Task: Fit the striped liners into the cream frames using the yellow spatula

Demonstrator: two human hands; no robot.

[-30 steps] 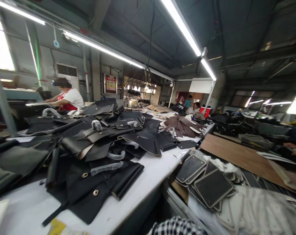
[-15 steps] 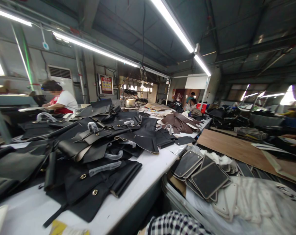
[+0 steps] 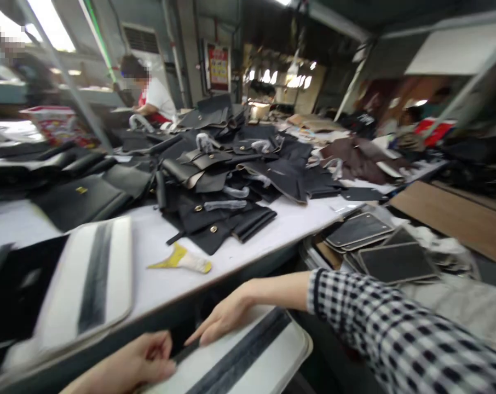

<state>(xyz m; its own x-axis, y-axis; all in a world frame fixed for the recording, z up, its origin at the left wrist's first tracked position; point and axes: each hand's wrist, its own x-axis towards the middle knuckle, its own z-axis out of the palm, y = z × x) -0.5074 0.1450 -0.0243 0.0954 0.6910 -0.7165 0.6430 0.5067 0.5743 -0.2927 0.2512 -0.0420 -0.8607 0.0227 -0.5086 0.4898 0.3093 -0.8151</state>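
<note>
Both hands rest on a white panel (image 3: 248,355) below the table (image 3: 256,241) edge: left grip (image 3: 139,364) curled at its corner, right grip (image 3: 223,320) flat. One matching panel (image 3: 87,284) lies on the table; many black pieces (image 3: 215,219) remain piled.

Right hand (image 3: 221,322) low at centre, palm down, fingers extended leftward, flat; forearm in checkered sleeve reaching in from right. Left hand (image 3: 143,362) at bottom edge, fingers curled, thumb forward.
</note>
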